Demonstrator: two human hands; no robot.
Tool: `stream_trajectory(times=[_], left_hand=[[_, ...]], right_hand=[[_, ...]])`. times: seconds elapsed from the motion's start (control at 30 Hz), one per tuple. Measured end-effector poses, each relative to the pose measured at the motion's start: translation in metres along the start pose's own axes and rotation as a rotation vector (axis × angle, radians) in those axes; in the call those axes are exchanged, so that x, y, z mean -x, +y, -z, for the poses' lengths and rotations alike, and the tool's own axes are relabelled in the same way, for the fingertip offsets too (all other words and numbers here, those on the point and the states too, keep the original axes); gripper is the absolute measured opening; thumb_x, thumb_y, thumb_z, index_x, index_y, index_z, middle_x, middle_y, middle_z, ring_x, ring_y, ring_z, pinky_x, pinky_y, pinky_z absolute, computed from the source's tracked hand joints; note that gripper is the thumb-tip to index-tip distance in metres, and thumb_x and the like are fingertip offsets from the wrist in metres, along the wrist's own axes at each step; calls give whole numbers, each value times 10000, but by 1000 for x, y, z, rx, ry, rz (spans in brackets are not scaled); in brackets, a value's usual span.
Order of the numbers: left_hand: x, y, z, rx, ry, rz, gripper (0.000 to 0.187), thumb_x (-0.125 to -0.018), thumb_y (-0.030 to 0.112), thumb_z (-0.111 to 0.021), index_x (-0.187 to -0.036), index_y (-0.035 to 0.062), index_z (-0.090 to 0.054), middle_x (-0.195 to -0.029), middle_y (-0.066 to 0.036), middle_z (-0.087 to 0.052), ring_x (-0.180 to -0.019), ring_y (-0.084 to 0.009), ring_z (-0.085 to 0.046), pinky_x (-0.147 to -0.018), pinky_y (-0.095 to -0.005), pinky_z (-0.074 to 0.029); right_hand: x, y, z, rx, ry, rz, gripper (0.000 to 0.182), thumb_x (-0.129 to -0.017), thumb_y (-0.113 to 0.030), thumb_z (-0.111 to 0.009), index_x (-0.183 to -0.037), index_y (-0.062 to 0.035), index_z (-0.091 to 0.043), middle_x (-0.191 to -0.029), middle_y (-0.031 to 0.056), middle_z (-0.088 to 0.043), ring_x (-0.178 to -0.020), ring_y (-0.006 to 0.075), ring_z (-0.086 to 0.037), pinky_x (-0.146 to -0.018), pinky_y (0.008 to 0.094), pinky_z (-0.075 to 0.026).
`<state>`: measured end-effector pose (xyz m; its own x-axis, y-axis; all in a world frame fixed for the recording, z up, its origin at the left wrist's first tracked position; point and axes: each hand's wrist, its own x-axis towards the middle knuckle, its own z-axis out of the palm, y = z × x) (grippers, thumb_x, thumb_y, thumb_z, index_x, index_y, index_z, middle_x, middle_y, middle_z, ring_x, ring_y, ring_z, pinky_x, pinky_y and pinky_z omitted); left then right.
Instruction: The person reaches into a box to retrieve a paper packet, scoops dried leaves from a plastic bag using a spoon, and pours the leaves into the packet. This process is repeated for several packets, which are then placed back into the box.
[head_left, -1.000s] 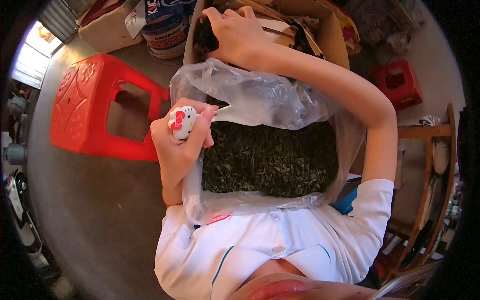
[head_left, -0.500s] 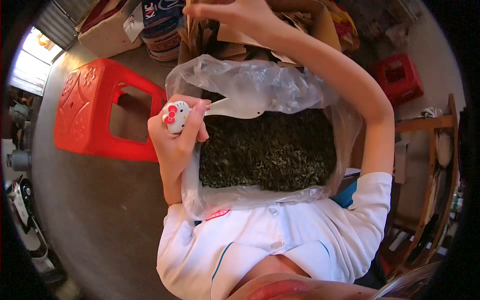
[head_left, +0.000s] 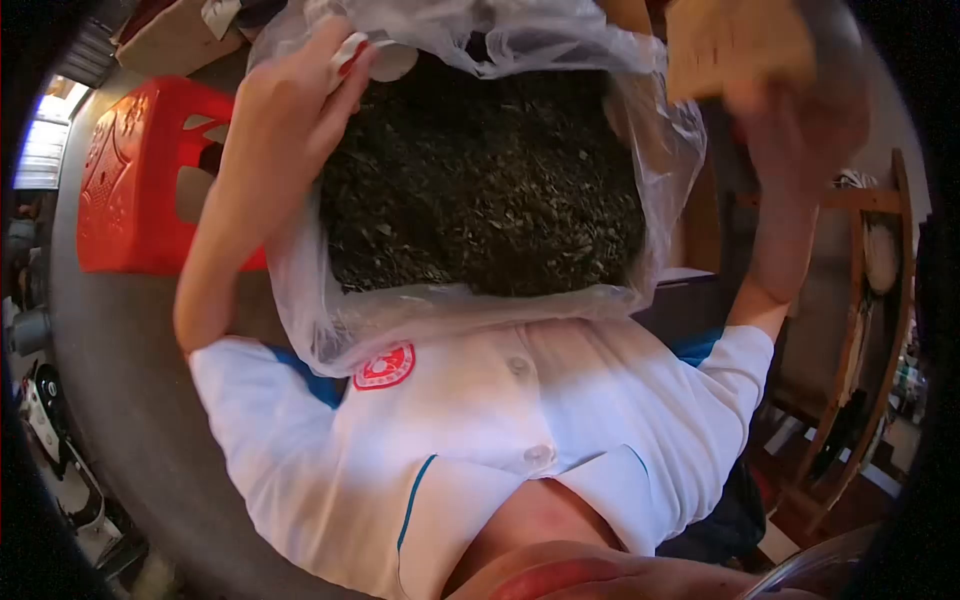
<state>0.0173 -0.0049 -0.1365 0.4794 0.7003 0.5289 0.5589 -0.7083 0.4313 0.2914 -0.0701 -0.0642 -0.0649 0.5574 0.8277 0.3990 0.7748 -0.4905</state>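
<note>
My left hand [head_left: 295, 110] is closed on a white scoop [head_left: 393, 62] with red on its handle, at the upper left edge of a clear plastic bag [head_left: 470, 310]. The hand covers part of the scoop. Dark dried leaves [head_left: 490, 190] fill the bag, which lies open in front of my chest. At the upper right, beyond the bag's edge, my right hand [head_left: 790, 125] grips a flat brown paper piece [head_left: 735, 48]. Motion smears this hand, and I cannot make out whether the paper is a packet or a single sheet.
A red plastic stool [head_left: 135, 190] stands on the grey floor [head_left: 130, 350] to the left. On the right is a wooden frame [head_left: 880, 300]. A brown cardboard box [head_left: 700, 215] shows beside the bag's right side.
My right hand has swung from the box of brown paper at the top to the upper right, now holding a brown piece. My left hand has moved up and left with the scoop.
</note>
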Motion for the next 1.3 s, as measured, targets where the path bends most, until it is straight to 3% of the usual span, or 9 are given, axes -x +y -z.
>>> stream_trajectory(times=[0.17,0.27,0.37,0.53,0.87,1.0,1.1,1.23,1.3], left_hand=[[-18,-20,-1,365,-476,236,316,-968,280,-565,-774,29,-569,-596,-15,-567,-465,-92,-549,-424,-237,-426],[-16,-17,-17,417,-523,284,348,-966,286,-563,-757,7,-555,-596,-32,-572,-456,-98,-561,-401,-229,-437],[-15,-7,-27,547,-523,344,316,-956,279,-573,-809,-1,-576,-619,-49,-597,-456,-105,-574,-397,-231,-452],[-6,-10,-49,842,-667,563,284,-930,278,-592,-847,7,-607,-641,-46,-611,-483,-94,-576,-422,-214,-456],[2,5,-37,1010,-405,716,248,-929,271,-586,-899,28,-621,-644,-5,-563,-478,-50,-509,-431,-196,-396],[9,-5,-8,999,-411,757,263,-918,248,-589,-890,-4,-659,-693,-52,-630,-498,-71,-566,-464,-221,-452],[18,3,5,921,-271,811,326,-946,251,-547,-1103,-29,-603,-654,9,-537,-423,-28,-427,-391,-159,-340],[25,-1,30,981,-166,856,277,-924,225,-575,-1021,-28,-635,-668,-29,-589,-456,-64,-506,-406,-190,-388],[29,-18,39,885,-143,800,301,-935,225,-553,-1061,-37,-631,-663,-15,-578,-441,-46,-484,-389,-176,-365]], right_hand=[[35,-37,4,214,-286,192,791,-649,-454,-834,-1194,-16,-464,-1004,180,-566,-877,317,-632,-897,525,-467],[29,-41,10,215,-570,223,797,-649,-484,-835,-1171,-13,-462,-1006,187,-548,-851,312,-640,-896,568,-481],[56,-19,4,186,-407,289,783,-658,-471,-835,-1171,3,-481,-1066,207,-555,-891,325,-636,-908,567,-474],[77,2,27,127,-325,75,747,-728,-316,-820,-1259,57,-449,-1153,247,-542,-999,367,-611,-939,566,-452],[79,8,31,-33,-405,-53,674,-754,-104,-787,-1294,76,-426,-1219,258,-519,-1084,376,-577,-938,511,-465],[77,15,18,-19,-456,-9,633,-753,-30,-772,-1279,87,-442,-1249,213,-511,-1107,328,-569,-945,461,-472],[69,8,6,290,-527,-32,544,-793,-99,-753,-1256,34,-501,-1200,158,-557,-1047,254,-609,-867,367,-503],[60,14,-9,309,-661,-179,506,-764,-177,-784,-1190,-37,-549,-1062,127,-569,-919,260,-603,-768,345,-488],[54,11,-16,342,-777,-426,500,-757,-186,-785,-1181,-53,-556,-1059,116,-563,-891,256,-600,-754,338,-486]])
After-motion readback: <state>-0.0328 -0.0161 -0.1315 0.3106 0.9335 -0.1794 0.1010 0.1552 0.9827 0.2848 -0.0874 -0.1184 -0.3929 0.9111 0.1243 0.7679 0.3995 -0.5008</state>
